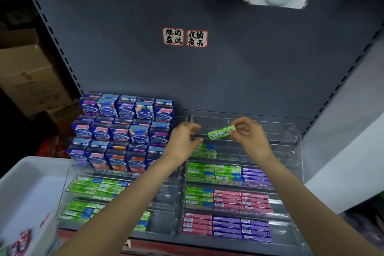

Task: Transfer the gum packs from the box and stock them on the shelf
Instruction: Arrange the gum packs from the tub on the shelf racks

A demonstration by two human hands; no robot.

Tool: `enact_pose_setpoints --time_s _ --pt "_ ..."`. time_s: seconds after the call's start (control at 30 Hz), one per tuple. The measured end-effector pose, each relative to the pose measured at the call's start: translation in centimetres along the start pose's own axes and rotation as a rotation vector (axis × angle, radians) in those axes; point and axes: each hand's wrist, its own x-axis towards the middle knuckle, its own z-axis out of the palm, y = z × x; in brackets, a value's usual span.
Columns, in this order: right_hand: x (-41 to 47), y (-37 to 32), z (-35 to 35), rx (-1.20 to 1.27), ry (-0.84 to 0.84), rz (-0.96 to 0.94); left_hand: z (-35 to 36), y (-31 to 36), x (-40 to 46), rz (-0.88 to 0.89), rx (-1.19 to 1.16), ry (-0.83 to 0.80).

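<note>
Head view: right hand (247, 133) pinches a green gum pack (221, 132) above the clear rack (295, 137); left hand (182, 139), fingers loosely curled, holds nothing beside it.

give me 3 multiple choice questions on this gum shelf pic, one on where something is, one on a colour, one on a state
1. Where is the white bin?
A. lower left of the clear rack
B. hanging on the back panel
C. on the rack's top tier

2. What colour is the held gum pack?
A. pink
B. green
C. purple

3. What is the right hand doing?
A. hanging idle
B. pressing flat on the shelf
C. pinching the pack's end

Answers: 1 A, it sits beside the clear rack at lower left; 2 B, the wrapper is bright green; 3 C, its fingertips grip the pack's right end.
</note>
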Motion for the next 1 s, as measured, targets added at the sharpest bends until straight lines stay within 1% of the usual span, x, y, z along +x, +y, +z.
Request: enact_pose_setpoints --time_s 0.07,0.13,0.3,0.47,0.6,0.8,0.9,1.0 --pt "-0.1 1.1 -0.3 -0.058 0.083 0.024 0.1 -0.5 -0.4 -0.021 0.096 -0.034" --pt "-0.4 2.1 -0.3 -0.102 0.120 0.057 0.4 -0.7 -0.9 -0.025 0.139 -0.037" --pt "-0.9 3.4 1.1 -0.235 0.097 0.068 0.8 -1.2 -1.5 -0.004 0.222 0.008" --pt "-1.1 4.1 2.6 -0.568 0.083 -0.037 0.8 -2.1 -1.9 -0.045 0.254 -0.014" --pt "-1.3 4.0 3.1 -0.708 -0.030 -0.010 1.2 -2.3 -2.2 -0.028 0.364 -0.007" --pt "-1.7 3.7 2.6 -0.647 -0.213 0.052 1.4 -2.6 -2.7 0.019 0.431 -0.012" --pt "-1.8 3.3 3.2 -0.734 -0.313 -0.002 1.3 -2.8 -2.6 0.021 0.402 -0.016" --pt "-1.8 3.0 3.9 -0.757 -0.308 -0.029 1.3 -2.9 -2.7 0.019 0.389 -0.019"
